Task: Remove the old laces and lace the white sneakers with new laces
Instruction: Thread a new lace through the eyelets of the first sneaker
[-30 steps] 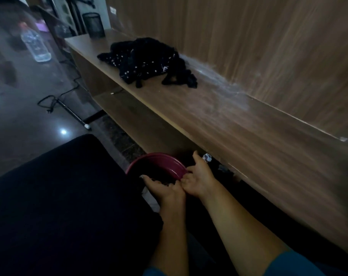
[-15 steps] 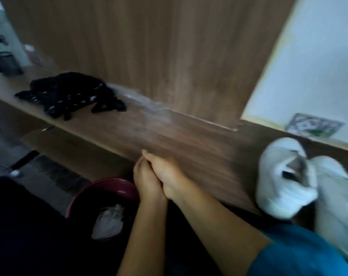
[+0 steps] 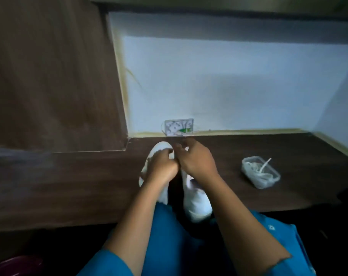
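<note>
- Left hand and right hand curl over one white sneaker; grip contents blurred, cannot tell.
- Laces sit in container on tabletop; relacing likely ahead.

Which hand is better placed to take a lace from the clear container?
Probably the right hand. It is at the sneakers on the side nearer the container, which stands to their right; the left hand would have to cross over it.

Single wide head view, forward and down, close above the desk, toward the wall.
</note>
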The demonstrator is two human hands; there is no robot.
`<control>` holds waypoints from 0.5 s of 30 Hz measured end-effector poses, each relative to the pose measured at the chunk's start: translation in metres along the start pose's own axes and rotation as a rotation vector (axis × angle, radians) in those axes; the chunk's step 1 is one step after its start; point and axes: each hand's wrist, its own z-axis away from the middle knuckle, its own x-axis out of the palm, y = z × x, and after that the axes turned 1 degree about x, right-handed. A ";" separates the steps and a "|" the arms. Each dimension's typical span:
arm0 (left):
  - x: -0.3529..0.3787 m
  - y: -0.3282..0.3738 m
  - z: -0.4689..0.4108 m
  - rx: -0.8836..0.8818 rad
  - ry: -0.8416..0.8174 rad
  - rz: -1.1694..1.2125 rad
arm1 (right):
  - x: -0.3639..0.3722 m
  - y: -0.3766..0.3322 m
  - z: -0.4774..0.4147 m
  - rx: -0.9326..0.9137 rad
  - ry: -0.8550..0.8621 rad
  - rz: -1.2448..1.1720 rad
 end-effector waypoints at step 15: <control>0.035 0.034 -0.015 -0.109 -0.026 -0.265 | -0.010 0.064 -0.030 0.065 -0.227 -0.080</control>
